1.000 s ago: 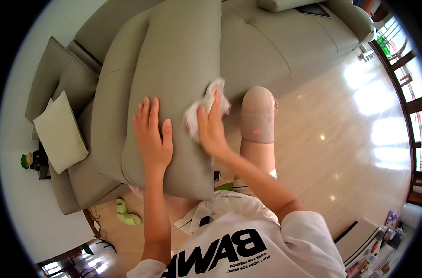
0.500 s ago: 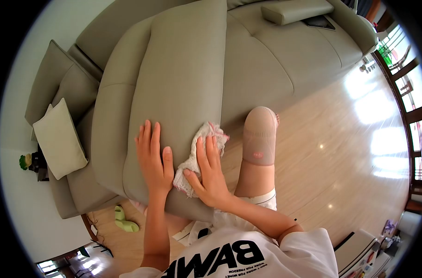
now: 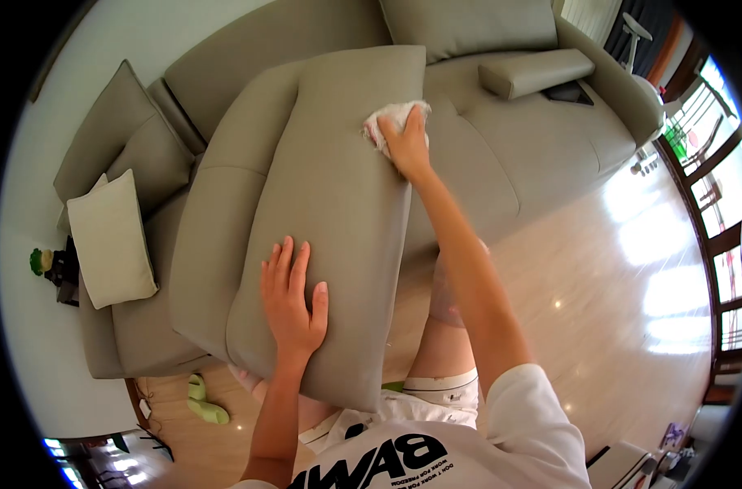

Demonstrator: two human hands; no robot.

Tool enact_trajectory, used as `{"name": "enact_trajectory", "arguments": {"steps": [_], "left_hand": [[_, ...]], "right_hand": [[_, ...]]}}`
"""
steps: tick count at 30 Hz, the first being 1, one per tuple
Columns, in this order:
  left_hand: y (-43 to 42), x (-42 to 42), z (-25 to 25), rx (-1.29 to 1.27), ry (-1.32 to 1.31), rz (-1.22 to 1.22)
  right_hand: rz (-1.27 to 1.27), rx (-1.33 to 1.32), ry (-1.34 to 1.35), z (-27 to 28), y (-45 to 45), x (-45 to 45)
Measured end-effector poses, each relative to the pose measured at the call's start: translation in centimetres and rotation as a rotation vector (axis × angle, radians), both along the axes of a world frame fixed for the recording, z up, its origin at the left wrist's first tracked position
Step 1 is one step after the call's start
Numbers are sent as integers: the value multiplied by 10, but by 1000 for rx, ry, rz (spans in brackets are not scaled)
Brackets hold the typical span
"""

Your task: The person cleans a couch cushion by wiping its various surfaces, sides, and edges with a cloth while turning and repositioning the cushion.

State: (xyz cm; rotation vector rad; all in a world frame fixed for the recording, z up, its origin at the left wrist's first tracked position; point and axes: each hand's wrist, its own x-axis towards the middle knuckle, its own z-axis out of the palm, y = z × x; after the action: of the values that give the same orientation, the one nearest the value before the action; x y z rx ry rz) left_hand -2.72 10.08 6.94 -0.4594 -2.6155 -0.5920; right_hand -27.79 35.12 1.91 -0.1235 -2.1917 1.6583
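A long grey-beige sofa cushion [image 3: 338, 187] lies in front of me across the sofa, its near end by my lap. My left hand [image 3: 295, 297] rests flat on its near part, fingers stretched out and holding nothing. Farther off, my right hand [image 3: 408, 147] grips a white cleaning cloth [image 3: 379, 126] with pinkish edges. The cloth is bunched under my fingers and pressed on the cushion's right edge near its far end. My right arm reaches out over my right leg.
The sofa [image 3: 501, 147] spreads behind and right, bearing a bolster [image 3: 538, 73] and a dark tablet-like object [image 3: 571, 93]. A cream pillow [image 3: 112, 240] leans at left. Green slippers [image 3: 205, 401] lie on the wooden floor [image 3: 567, 285]. Glass doors stand at far right.
My right hand has moved the cloth away from me along the cushion's right edge to its far end. My left hand stays flat on the cushion. The view has shifted slightly.
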Motion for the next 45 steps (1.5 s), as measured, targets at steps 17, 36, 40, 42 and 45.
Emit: {"name": "enact_trajectory", "arguments": {"steps": [17,36,40,42,45], "left_hand": [[0,2,4,40,-41,19],[59,38,14,-406,-295,192],[48,43,4,-291,-219,135],[34,46,4,-205,-218,99],[0,54,4,-88,-236,13]], "right_hand": [[-117,673,-69,28,-53,42],[549,1108,409,49,-108,85],[380,1356,242,59,-111,-19],[381,1330,98,70,-114,-43],[332,1330,124,56,-110,-26]]}}
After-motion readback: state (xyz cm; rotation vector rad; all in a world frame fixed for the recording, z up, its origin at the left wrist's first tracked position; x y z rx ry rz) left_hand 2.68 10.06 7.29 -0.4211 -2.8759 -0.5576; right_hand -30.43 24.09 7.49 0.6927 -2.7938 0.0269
